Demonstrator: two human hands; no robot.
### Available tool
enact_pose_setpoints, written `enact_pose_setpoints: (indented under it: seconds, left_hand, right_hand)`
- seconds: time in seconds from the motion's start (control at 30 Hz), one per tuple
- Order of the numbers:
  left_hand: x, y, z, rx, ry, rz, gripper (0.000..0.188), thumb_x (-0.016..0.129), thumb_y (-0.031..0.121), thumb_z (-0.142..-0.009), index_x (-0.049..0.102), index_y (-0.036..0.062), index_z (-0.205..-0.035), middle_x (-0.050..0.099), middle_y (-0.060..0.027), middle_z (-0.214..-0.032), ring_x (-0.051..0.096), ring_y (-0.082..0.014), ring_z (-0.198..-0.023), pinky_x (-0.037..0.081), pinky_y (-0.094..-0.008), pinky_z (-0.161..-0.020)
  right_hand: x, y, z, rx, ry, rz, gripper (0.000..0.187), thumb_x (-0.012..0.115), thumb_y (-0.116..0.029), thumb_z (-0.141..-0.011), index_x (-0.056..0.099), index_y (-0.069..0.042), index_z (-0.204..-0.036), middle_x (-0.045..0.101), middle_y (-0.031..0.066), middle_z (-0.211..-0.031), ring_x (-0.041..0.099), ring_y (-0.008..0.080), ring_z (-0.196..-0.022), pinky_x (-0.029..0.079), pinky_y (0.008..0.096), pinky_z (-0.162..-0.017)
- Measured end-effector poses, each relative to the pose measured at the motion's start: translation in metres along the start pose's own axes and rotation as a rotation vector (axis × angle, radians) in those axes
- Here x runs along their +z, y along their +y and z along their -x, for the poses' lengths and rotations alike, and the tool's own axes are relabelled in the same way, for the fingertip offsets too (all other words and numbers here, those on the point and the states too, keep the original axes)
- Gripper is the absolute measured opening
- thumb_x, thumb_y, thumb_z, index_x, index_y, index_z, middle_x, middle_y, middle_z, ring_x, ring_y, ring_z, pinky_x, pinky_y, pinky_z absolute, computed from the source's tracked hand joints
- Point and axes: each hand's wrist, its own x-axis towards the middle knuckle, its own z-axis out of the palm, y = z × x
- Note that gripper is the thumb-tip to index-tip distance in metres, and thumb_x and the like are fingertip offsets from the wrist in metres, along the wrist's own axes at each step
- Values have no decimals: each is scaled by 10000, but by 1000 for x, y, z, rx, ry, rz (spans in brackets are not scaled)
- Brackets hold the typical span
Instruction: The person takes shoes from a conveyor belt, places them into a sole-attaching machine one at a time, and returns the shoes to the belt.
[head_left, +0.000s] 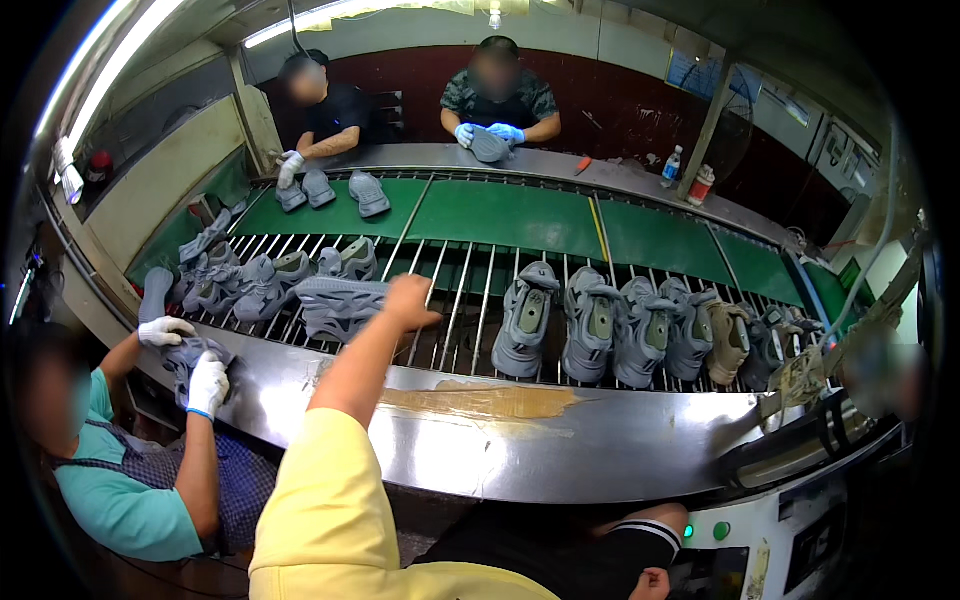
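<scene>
My left hand [408, 302], at the end of a yellow sleeve, reaches over the metal roller conveyor [455, 310]. Its thumb and fingers stand apart with nothing seen between them. Close by its left side, a grey sneaker [340, 302] lies on its side on the rollers; my wrist overlaps the toe end, so I cannot tell whether they touch. To the right of the hand stands a row of grey sneakers, the nearest one [526, 322] upright. Low in the picture my right hand [652, 584] shows only in part, beside my leg, its fingers curled; what they hold, if anything, is hidden.
A co-worker in white gloves [208, 385] handles a grey shoe at the left. Across the green belt [505, 217], two others handle grey shoes. A tan sneaker [727, 342] stands among the grey ones. A steel ledge [500, 470] runs in front of me; a panel with green buttons [721, 529] is lower right.
</scene>
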Motion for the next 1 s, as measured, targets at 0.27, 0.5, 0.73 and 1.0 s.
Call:
enact_pose_setpoints:
  seconds: [0.27, 0.5, 0.73, 1.0]
  left_hand:
    - [-55, -129, -1, -517, -627, 82, 1107, 764, 658, -523, 408, 78, -1396, 408, -176, -1425, 399, -325, -1314, 351, -417, -1058]
    - [-53, -128, -18, -433, -842, 30, 1208, 815, 570, -462, 313, 82, -1447, 370, -206, -1443, 392, -363, -1309, 345, -453, -1059]
    - [-72, -97, 27, -153, -492, -236, 1013, 816, 529, -457, 476, 57, -1286, 515, -238, -1240, 476, -385, -1181, 423, -450, -985]
    - [-120, -10, 80, -331, -190, -150, 744, 775, 507, -541, 575, 104, -1134, 562, -180, -1134, 525, -341, -1103, 448, -435, -916]
  right_hand:
    - [16, -20, -11, 45, -29, 98, 92, 600, -33, -781, 646, -33, -861, 623, 61, -749, 589, 159, -682, 485, 293, -665]
    - [15, -21, -7, 59, -20, 101, 96, 600, -43, -795, 647, -24, -876, 626, 76, -756, 598, 184, -682, 485, 304, -654]
    - [18, -30, -3, 36, -23, 46, 108, 602, -56, -798, 644, -13, -887, 631, 84, -776, 601, 190, -694, 492, 312, -672]
    - [10, -45, 3, 2, -91, 49, 129, 604, -87, -797, 656, -5, -883, 649, 109, -831, 612, 217, -760, 493, 329, -729]
